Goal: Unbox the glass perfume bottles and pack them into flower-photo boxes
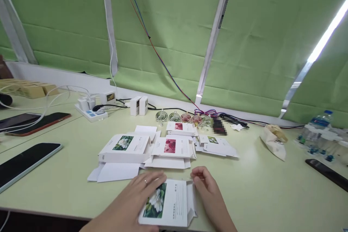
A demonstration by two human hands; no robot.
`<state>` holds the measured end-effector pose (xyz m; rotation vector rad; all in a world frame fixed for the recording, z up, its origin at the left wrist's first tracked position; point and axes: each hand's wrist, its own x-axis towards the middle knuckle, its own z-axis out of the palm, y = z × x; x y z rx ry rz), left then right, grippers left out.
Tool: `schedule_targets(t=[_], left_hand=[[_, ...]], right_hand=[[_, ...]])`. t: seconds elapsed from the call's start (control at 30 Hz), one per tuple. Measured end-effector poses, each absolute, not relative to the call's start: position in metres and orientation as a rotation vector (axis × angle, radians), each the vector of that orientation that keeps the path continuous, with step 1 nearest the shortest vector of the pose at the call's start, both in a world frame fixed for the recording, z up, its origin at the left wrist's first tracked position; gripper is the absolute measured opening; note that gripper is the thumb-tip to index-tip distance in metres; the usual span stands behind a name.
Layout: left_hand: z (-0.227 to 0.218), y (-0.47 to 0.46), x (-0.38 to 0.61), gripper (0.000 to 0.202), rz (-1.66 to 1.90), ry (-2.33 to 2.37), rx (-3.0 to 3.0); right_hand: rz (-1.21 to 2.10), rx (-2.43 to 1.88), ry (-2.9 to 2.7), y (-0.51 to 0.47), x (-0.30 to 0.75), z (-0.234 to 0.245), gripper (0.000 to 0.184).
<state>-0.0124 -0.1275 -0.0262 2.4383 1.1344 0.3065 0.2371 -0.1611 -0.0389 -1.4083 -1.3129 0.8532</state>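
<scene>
A white carton with a white flower picture (176, 203) lies at the table's front edge, its flaps sticking out at the right end. My left hand (136, 195), with a ring on one finger, grips the carton from its left side, fingers over the far edge and thumb at the near edge. Beside the flaps, my right hand (210, 192) is loosely curled, thumb and fingers apart, with nothing visible in it. Beyond my hands lie partly flattened cartons: one with a white flower (138, 145), two with red pictures (181, 146) (174, 127), and one with a green picture (217, 146).
Several round glass bottles (186, 117) stand behind the cartons. Phones (27, 163) and a power strip (91, 113) with cables are at left. At right are a cloth pouch (272, 141), a dark phone (327, 174), a water bottle (322, 120) and clear containers (323, 145).
</scene>
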Motion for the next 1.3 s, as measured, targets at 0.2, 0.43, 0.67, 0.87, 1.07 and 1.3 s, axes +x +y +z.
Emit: schedule_targets(t=[0.2,0.43,0.67,0.87,1.07,1.3], left_hand=[[-0.044,-0.126,-0.024,0.094,0.445,1.135,2.28],[-0.041,-0.126,-0.022,0.087,0.462,1.101,2.228],[-0.043,-0.124,-0.026,0.08,0.462,1.035,2.158],[-0.032,-0.123,-0.033,0.08,0.456,0.929,2.107],[-0.025,-0.122,-0.038,0.083,0.454,0.845,2.05],[-0.031,-0.122,-0.035,0.098,0.406,0.896,2.102]], right_hand=[[0.721,-1.414,-1.577,-0.165,0.238,-0.038,0.027],[0.952,-1.34,-1.619,-0.17,0.244,-0.032,0.029],[1.144,-1.325,-1.768,-0.177,0.249,-0.021,0.087],[1.038,-1.376,-1.795,-0.175,0.242,-0.02,0.076],[1.054,-1.314,-1.808,-0.177,0.246,-0.02,0.068],[1.058,-1.28,-1.82,-0.177,0.248,-0.021,0.071]])
